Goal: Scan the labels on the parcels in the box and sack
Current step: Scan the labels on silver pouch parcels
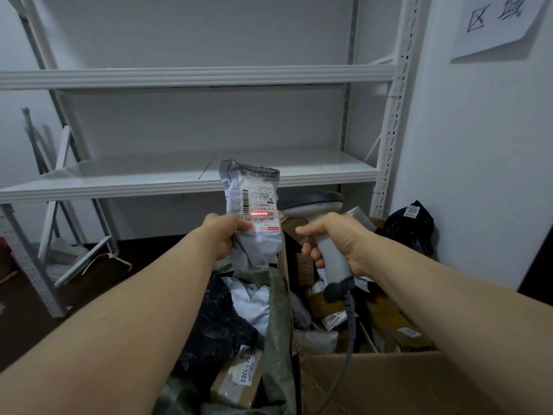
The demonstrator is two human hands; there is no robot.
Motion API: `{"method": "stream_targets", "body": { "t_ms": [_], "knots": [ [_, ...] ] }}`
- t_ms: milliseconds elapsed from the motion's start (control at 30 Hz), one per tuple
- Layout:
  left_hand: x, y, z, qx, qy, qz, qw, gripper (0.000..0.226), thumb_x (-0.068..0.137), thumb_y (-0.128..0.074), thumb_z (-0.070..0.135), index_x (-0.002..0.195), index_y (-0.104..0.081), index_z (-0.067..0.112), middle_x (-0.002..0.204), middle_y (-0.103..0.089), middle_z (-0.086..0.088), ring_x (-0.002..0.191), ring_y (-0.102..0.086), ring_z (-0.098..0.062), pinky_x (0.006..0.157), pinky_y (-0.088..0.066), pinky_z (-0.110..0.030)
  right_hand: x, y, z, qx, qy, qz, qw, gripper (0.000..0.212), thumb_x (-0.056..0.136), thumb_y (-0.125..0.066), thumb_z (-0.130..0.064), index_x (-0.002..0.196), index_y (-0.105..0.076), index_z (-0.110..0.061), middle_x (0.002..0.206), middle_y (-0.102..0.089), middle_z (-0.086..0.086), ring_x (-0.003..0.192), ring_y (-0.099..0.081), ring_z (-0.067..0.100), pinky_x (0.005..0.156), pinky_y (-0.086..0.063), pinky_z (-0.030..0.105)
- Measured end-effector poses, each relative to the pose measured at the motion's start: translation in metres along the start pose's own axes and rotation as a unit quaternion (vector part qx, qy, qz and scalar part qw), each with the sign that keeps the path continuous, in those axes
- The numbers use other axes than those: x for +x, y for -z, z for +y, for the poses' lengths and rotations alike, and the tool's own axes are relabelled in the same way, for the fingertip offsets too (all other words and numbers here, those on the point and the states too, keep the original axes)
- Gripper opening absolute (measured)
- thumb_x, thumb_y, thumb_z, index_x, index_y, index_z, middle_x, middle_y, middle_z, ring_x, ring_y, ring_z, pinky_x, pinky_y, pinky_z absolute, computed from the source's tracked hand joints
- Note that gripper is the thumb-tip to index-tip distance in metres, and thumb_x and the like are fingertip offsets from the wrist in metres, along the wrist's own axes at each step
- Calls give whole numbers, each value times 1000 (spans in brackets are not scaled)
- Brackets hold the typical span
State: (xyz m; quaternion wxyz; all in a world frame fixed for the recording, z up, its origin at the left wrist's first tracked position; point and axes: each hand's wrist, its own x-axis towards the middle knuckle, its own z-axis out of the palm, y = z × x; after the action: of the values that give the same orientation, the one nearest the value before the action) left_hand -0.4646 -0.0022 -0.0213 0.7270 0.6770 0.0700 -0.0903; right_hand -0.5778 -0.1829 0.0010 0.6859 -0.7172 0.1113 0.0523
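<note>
My left hand [220,235] holds a grey plastic mailer parcel [253,211] upright, above the sack. Its white label [259,205] faces me, and a red scan line glows across the label's lower part. My right hand [335,241] grips the handle of a grey corded barcode scanner [323,223], whose head points left at the label. Below, a green woven sack [278,322] holds black and grey mailers and a small brown carton. Right of it stands a cardboard box [389,381] filled with several parcels.
White metal shelving [191,175] stands behind the parcel, its boards bare. A black bagged parcel [411,226] with a number sticker leans on the right wall. Loose shelf parts lie on the dark floor at left [77,259]. A paper sign [496,22] hangs top right.
</note>
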Motion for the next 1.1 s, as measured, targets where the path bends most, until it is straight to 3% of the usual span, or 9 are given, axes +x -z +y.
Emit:
{"method": "stream_targets", "body": {
  "t_ms": [200,333,533,633,733,867,933,1000,1100],
  "knots": [
    [0,4,0,29,-2,16,999,47,75,-64,-18,119,-52,-10,111,-63,-23,93,-64,-38,74,-53,-42,1,-1,1,-9,8,-4,1000,13,82,-68,-13,80,-60,-3,58,-61,11,43,-48,14,41,-41,23],
    [1,9,-1,63,-2,25,998,40,75,-64,-17,113,-56,-6,106,-64,-21,84,-63,-34,61,-50,-36,4,1,2,1,27,8,1000,13,82,-68,-14,81,-60,-3,60,-62,11,43,-49,14,41,-41,23],
    [2,12,-4,83,7,15,996,29,78,-60,-16,103,-64,-2,107,-67,-21,98,-63,-37,85,-52,-44,10,6,2,15,23,30,999,12,80,-68,-13,74,-61,-5,58,-61,9,44,-48,13,42,-40,22],
    [0,11,-4,90,8,3,996,24,78,-60,-17,94,-65,-1,107,-66,-22,102,-62,-39,89,-51,-46,11,6,3,9,23,35,999,11,80,-67,-11,74,-61,-5,57,-60,9,42,-48,13,42,-40,23],
    [-3,11,-3,101,8,-10,995,27,79,-58,-17,101,-64,-3,108,-66,-22,102,-62,-39,87,-51,-44,10,3,4,7,38,56,998,11,81,-67,-8,72,-61,-5,56,-60,8,42,-48,13,41,-40,22],
    [-10,13,-2,143,27,-70,987,28,80,-55,-17,104,-63,-6,108,-67,-22,98,-63,-38,79,-53,-42,16,-1,2,24,143,196,970,15,75,-75,-2,84,-63,-3,66,-65,9,51,-58,15,45,-46,23],
    [-16,14,-1,174,46,-114,977,27,81,-53,-16,103,-64,-5,109,-67,-21,98,-63,-38,79,-53,-43,21,1,-2,20,169,242,955,33,69,-82,-7,94,-60,-7,76,-65,3,68,-64,16,60,-52,27],
    [-20,15,-1,202,62,-164,964,30,82,-51,-15,107,-64,-5,112,-67,-21,103,-63,-39,90,-51,-47,24,3,-4,-23,164,250,954,47,63,-88,-14,100,-59,-9,81,-63,-4,82,-63,17,75,-52,31],
    [-23,15,-2,229,94,-248,937,35,84,-48,-15,114,-63,-4,115,-67,-20,110,-61,-38,97,-46,-46,23,2,0,-41,165,240,956,45,60,-89,-11,94,-59,-8,78,-62,-5,73,-62,12,62,-51,23]
  ]
}}
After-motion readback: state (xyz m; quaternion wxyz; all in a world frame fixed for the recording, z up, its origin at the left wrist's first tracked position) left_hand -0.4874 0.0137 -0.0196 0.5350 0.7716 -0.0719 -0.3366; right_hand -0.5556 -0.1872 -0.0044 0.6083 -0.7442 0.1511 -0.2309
